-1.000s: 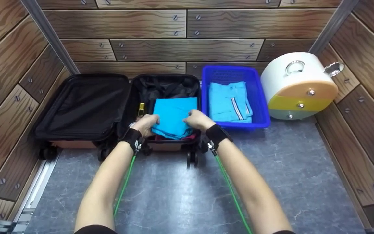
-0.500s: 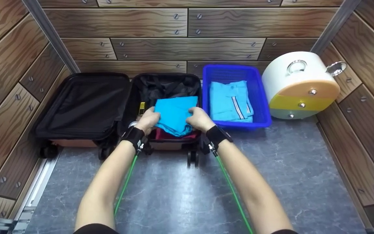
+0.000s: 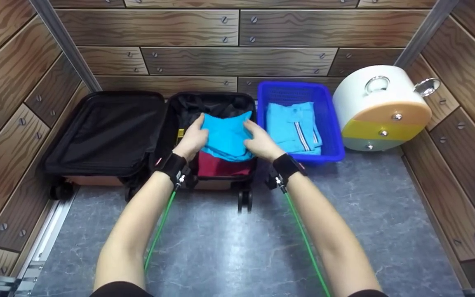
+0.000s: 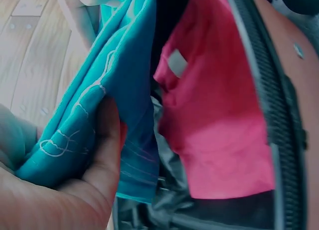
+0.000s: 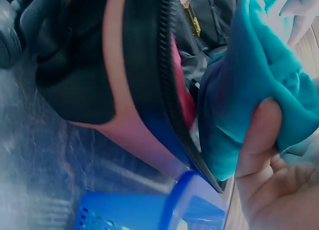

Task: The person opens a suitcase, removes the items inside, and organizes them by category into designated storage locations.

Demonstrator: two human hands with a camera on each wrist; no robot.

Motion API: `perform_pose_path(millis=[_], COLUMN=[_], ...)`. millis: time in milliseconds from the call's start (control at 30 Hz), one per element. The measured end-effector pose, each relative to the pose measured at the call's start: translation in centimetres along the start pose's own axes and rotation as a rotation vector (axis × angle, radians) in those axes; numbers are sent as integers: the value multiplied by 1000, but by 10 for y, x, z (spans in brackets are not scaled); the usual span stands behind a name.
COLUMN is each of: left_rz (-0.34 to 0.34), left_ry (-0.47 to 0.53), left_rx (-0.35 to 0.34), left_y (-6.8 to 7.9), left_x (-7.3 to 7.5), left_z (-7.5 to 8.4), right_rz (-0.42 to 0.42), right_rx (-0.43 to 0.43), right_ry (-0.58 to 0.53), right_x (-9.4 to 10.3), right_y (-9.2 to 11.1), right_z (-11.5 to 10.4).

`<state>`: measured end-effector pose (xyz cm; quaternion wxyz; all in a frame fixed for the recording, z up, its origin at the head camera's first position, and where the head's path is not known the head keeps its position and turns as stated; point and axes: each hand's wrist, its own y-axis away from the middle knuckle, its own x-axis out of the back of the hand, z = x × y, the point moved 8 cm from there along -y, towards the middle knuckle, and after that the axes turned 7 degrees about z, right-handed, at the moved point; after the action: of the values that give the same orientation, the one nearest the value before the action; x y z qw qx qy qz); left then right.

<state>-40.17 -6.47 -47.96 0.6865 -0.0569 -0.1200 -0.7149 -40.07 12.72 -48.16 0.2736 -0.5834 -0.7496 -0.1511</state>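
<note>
A folded bright blue garment (image 3: 226, 138) is held up over the open suitcase (image 3: 212, 95), one hand on each side. My left hand (image 3: 193, 138) pinches its left edge; in the left wrist view the thumb (image 4: 105, 135) presses on a layered hem with white stitching. On the opposite edge my right hand (image 3: 261, 142) grips the cloth, its thumb (image 5: 264, 125) on top in the right wrist view. Below, a red garment (image 3: 223, 167) lies in the near part of the suitcase's right half, with a pale label (image 4: 177, 63) showing.
The suitcase's other half (image 3: 109, 132), lined in black, lies to the left. Right of the suitcase stands a blue basket (image 3: 332, 123) with folded light blue clothing (image 3: 289, 128). Beyond it is a round white drawer box (image 3: 369, 88) with coloured fronts. Plank-patterned walls enclose the floor.
Both hands have raised the blue garment and shifted it away from me. Its far corners now stick up, and more of the red garment shows beneath.
</note>
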Motion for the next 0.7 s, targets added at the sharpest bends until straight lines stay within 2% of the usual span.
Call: perform_pose_path(millis=[200, 400, 533, 700], left_rz=[38, 52, 55, 22], left_ry=[39, 80, 144, 198], left_rx=[-72, -101, -133, -168], left_y=[-2, -9, -13, -15], left_x=[-5, -17, -32, -60], left_z=[21, 32, 37, 39], right_rz=[80, 111, 155, 194], right_rx=[52, 72, 82, 79], right_ry=[5, 43, 72, 148], right_x=[21, 41, 58, 77], right_y=[0, 4, 8, 13], right_z=[-7, -7, -2, 10])
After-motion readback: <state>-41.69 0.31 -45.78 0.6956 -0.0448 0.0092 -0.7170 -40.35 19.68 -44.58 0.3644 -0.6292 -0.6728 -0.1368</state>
